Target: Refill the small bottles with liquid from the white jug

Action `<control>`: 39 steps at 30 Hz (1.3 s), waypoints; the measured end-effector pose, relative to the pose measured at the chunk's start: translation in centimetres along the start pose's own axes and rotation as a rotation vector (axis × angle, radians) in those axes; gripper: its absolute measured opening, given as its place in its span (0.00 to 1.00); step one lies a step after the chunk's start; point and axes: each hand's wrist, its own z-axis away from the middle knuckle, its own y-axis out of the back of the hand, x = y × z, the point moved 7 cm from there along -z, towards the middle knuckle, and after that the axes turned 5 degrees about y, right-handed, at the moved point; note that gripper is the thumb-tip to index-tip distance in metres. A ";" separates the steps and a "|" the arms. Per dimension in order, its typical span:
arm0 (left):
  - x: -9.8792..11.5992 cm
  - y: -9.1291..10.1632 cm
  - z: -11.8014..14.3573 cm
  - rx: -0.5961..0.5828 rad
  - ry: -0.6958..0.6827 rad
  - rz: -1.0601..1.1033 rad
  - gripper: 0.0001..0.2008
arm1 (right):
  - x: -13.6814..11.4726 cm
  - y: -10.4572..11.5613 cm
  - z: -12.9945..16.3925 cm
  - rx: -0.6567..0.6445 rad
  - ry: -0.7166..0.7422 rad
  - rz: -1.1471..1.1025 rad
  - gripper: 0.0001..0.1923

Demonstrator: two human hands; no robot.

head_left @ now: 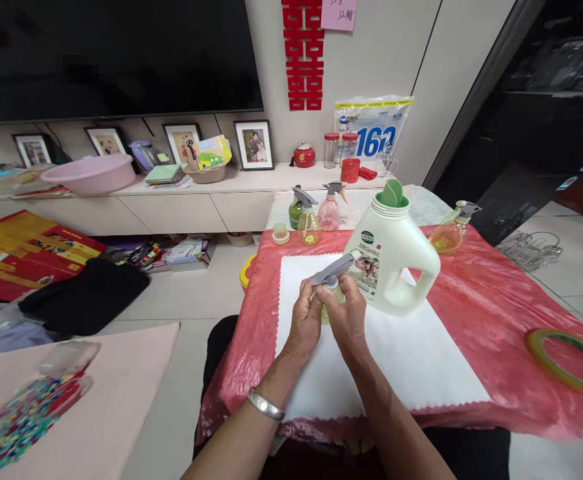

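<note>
Between my two hands is a small yellowish spray bottle (326, 313) with a grey trigger head (334, 269). My left hand (305, 319) wraps its left side, thumb near the neck. My right hand (347, 319) closes round the other side, just under the spray head. Right behind it stands a large white detergent jug (396, 250), its mouth uncapped and a green piece (392, 193) sticking up from the opening. Both hands are above a white sheet (321, 387) with scalloped edges. Most of the bottle's body is hidden by my fingers.
Green (296, 213), yellow (310, 227) and pink (329, 212) spray bottles stand at the back of the red-covered table (476, 300), beside a pale cap (280, 233). Another yellow spray bottle (448, 235) stands behind the jug. A tape roll (541, 343) lies at right.
</note>
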 end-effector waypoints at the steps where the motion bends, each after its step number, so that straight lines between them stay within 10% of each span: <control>1: 0.1 0.0 0.0 -0.001 0.000 -0.002 0.23 | 0.0 0.0 0.1 -0.005 0.010 0.008 0.17; 11: 0.4 -0.2 0.1 -0.003 -0.041 -0.050 0.23 | -0.3 0.4 0.1 -0.149 0.076 -0.076 0.21; 39: 0.4 0.4 -0.1 0.003 -0.079 -0.175 0.29 | 0.3 0.0 0.6 0.131 0.079 -0.099 0.20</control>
